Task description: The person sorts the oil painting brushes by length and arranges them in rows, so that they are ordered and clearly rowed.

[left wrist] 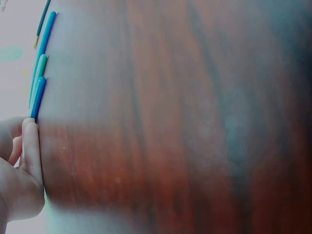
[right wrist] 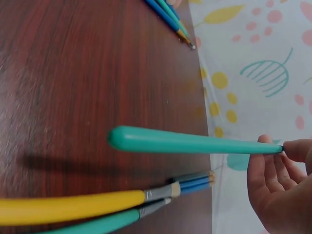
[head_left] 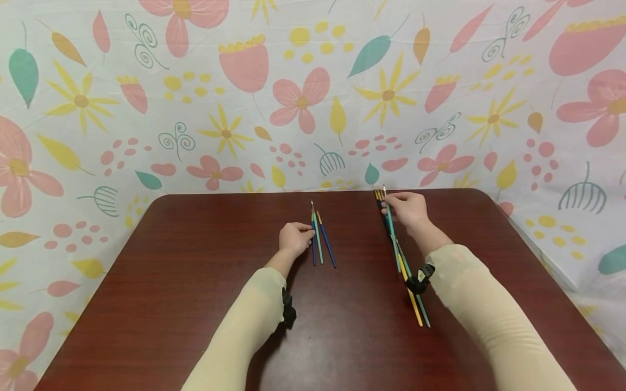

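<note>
My right hand [head_left: 407, 209] pinches a teal paintbrush [right wrist: 185, 143] near its bristle end. In the right wrist view its handle is raised above the table and casts a shadow. Below it lie a yellow paintbrush [head_left: 413, 300], a green paintbrush [head_left: 423, 307] and several blue-handled brushes [right wrist: 195, 185], partly covered in the head view. On the left, my left hand [head_left: 295, 238] pinches a blue paintbrush [head_left: 314, 254] between thumb and fingers. Beside that brush lie another teal paintbrush [head_left: 319, 247] and a second blue paintbrush [head_left: 327, 244], bristles pointing away from me.
A dark reddish-brown wooden table [head_left: 205, 326] lies under both hands. Behind it and along its sides hangs a white cloth [head_left: 303, 152] with printed flowers and leaves, meeting the table's far edge. Black wrist cameras sit on both pale sleeves [head_left: 244, 320].
</note>
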A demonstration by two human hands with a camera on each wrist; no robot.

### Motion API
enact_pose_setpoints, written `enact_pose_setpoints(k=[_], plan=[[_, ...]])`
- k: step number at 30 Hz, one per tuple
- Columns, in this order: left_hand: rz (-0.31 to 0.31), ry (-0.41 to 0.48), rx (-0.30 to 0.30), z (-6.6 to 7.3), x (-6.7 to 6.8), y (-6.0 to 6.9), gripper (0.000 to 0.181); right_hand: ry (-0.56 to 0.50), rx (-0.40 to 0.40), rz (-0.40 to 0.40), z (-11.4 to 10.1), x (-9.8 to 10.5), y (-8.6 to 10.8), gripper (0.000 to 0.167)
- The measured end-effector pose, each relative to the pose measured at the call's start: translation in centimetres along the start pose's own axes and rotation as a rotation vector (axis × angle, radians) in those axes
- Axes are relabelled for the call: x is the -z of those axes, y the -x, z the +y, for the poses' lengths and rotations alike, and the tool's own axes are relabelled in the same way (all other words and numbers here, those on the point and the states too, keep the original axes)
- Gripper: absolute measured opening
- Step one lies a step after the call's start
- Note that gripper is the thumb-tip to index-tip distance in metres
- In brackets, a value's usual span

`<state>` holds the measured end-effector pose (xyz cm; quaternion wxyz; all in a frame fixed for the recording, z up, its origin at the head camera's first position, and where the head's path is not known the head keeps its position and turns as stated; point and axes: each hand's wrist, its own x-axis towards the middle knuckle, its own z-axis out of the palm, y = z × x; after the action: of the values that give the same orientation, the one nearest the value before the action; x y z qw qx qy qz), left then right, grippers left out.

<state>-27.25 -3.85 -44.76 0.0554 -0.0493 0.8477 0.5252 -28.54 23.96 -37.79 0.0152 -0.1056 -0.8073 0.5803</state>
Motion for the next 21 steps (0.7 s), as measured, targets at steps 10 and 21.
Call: enact_pose_setpoints(k=[10, 21], plan=[[0.007, -0.003, -0.013, -0.2, -0.1, -0.1, 0.022, 0.091, -0.021, -0.074, 0.8, 1.9, 1.0, 0.043], [0.018, -0.037, -0.025, -0.1, -0.2, -0.2, 0.022, 0.137, -0.058, -0.175, 2.1, 3.6, 2.0, 0.046]])
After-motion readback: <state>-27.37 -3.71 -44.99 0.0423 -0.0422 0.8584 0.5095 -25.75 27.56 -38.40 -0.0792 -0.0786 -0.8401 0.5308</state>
